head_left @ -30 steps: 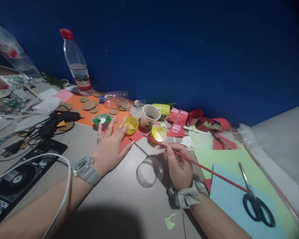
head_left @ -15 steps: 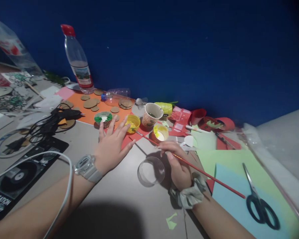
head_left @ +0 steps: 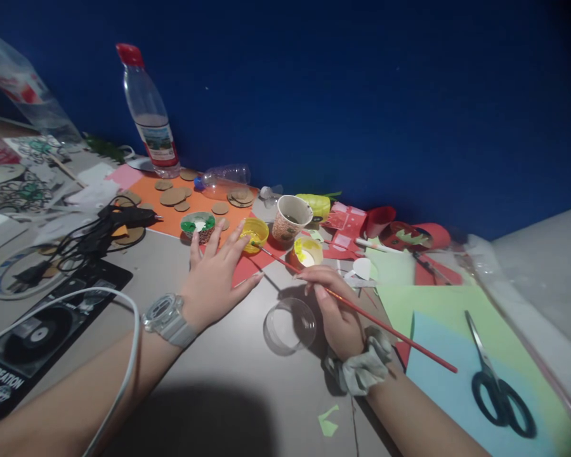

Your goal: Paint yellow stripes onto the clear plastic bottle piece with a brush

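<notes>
My right hand [head_left: 335,311] is closed around a thin red paintbrush [head_left: 375,322]. The brush's tip reaches into a small yellow cup [head_left: 255,233] with yellow paint inside. My left hand [head_left: 219,276] lies with its fingers spread; its fingertips are at the yellow cup and near a cut cup with green paint [head_left: 197,225]. Whether the fingers press on the yellow cup I cannot tell. Between my hands sits a clear round plastic dish [head_left: 290,325]. Close behind the brush stand a cut cup with yellow and white paint [head_left: 308,251] and a taller paper cup [head_left: 291,219] holding dark liquid.
A red-capped bottle [head_left: 150,114] stands at the back left, near cardboard discs [head_left: 173,196] on orange paper. Black-handled scissors [head_left: 497,387] lie on blue paper at right. A glue gun [head_left: 136,217] with tangled cable lies left. A white cable [head_left: 137,336] crosses my left forearm.
The paintbrush has shifted slightly up and left in my right hand, its tail end moving leftward. My left hand stays nearly in place, its thumb stretched slightly farther right.
</notes>
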`<state>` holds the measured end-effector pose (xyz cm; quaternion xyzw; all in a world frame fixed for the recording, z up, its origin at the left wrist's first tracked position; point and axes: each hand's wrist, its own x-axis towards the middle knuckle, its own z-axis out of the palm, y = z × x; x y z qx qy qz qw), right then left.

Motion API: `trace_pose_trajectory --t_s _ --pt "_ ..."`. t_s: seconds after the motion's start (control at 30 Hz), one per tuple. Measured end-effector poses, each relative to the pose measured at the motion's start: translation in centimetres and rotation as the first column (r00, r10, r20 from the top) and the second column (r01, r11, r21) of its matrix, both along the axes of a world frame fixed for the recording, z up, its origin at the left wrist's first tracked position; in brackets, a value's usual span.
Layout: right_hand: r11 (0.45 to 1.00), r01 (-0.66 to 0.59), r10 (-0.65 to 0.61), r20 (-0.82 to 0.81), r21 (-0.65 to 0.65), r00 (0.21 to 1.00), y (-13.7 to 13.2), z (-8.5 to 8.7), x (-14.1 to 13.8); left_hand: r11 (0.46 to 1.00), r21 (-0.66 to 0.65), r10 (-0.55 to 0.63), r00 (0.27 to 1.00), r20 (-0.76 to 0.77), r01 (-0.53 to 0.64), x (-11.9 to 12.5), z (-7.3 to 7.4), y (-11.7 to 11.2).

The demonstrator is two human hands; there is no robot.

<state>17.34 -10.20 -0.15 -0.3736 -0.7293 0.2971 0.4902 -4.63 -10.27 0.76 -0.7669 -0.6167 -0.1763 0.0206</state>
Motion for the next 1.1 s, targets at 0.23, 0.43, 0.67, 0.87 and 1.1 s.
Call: trace_pose_trajectory --t_s 0.23,0.43,0.67,0.87,1.1 --pt "0.999 0.034 -0.034 -0.005 -0.017 0.999 0.03 -0.11 -0.10 1.000 0.001 0.007 1.000 -0.026 -0.007 -0.04 -0.05 0.05" --pt "0.998 0.064 -0.062 -0.072 0.027 0.995 -0.10 -0.05 0.04 1.000 0.004 0.008 1.000 -0.024 -0.008 0.04 -0.12 0.13" --pt "0.999 -0.002 0.003 -0.016 0.042 1.000 -0.06 0.10 -0.08 1.000 0.008 0.004 1.000 -0.016 -0.003 -0.02 -0.24 0.12" --pt "0.996 0.073 -0.073 -0.002 0.046 0.997 -0.25 0.08 0.13 1.000 -0.009 0.004 1.000 -0.006 -0.004 0.10 -0.02 0.09" --pt "0.996 0.042 -0.046 0.051 0.082 0.998 -0.34 0.28 -0.04 1.000 -0.007 0.003 1.000 0.008 -0.003 0.03 -0.01 0.10"
